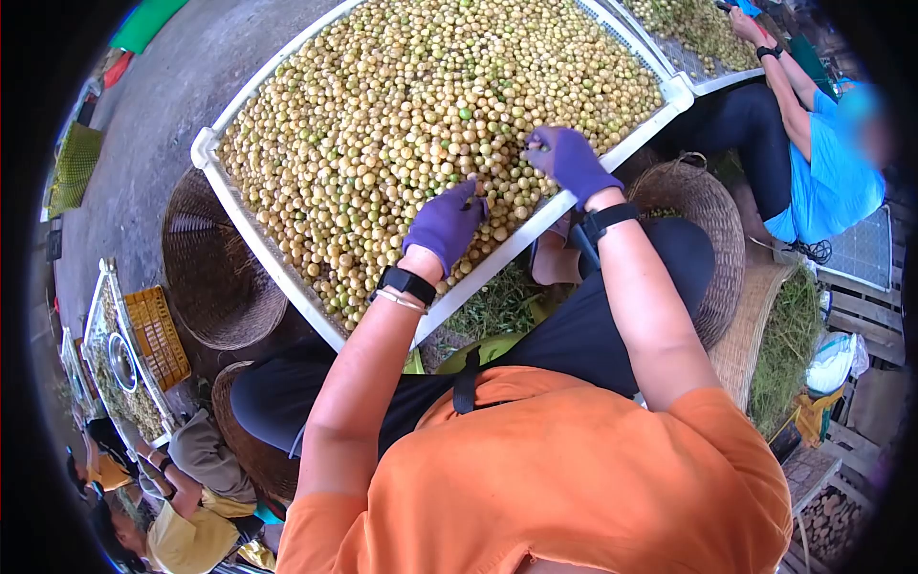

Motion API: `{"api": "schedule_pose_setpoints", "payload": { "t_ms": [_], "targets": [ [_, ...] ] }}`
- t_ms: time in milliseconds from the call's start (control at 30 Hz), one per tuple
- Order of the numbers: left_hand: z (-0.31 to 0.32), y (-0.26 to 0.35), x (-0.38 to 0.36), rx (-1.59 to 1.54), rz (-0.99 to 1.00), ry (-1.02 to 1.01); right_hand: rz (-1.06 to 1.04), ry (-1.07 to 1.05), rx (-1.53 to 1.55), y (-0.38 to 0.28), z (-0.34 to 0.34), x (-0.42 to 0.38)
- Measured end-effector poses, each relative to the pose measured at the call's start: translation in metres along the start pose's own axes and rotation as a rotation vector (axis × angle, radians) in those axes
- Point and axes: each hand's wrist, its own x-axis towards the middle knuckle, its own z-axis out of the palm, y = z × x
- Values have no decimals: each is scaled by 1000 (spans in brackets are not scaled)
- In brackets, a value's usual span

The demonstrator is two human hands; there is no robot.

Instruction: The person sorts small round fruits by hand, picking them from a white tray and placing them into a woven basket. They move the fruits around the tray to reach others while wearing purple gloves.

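A large white-framed tray (226,184) is heaped with small round yellow-brown fruits (382,124), a few of them green. My left hand (447,226), in a purple glove with bare fingertips, rests on the fruits near the tray's front edge. Its fingers are curled together, and what they may hold is hidden. To the right, my right hand (570,163), gloved the same way, is just above the fruits close to the right front rim. Its thumb and fingers are bent inward in a pinch, the content too small to make out. The two hands are apart.
Woven baskets stand left (222,273) and right (732,239) of my legs. Green stems (492,308) lie below the tray. A person in blue (827,172) works at another tray on the right. People sit at lower left near a yellow crate (156,337).
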Motion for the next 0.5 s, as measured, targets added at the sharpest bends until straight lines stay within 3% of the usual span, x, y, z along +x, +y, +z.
{"api": "schedule_pose_setpoints", "payload": {
  "t_ms": [33, 67, 200, 300, 400, 433, 500],
  "targets": [
    [9, -6, 4, -83, -19, 97, -151, 83, -140, -2, 14, -3],
    [16, -15, 9, 41, 122, 203, -167, 61, -184, 0, 19, 0],
    [6, 8, 21, 293, 93, 17, -157, -19, -332, -11, 18, -1],
    [10, 20, 27, 473, 87, -34, -183, 66, -261, -2, 22, 0],
    [12, 24, 28, 584, 184, -64, 133, 98, 190, -32, -19, -12],
    [10, 29, 25, 615, 204, -87, 14, 289, 346, -27, -29, -18],
    [6, 40, 21, 674, 222, -112, 50, 343, 635, -41, -84, -50]
  ]
}}
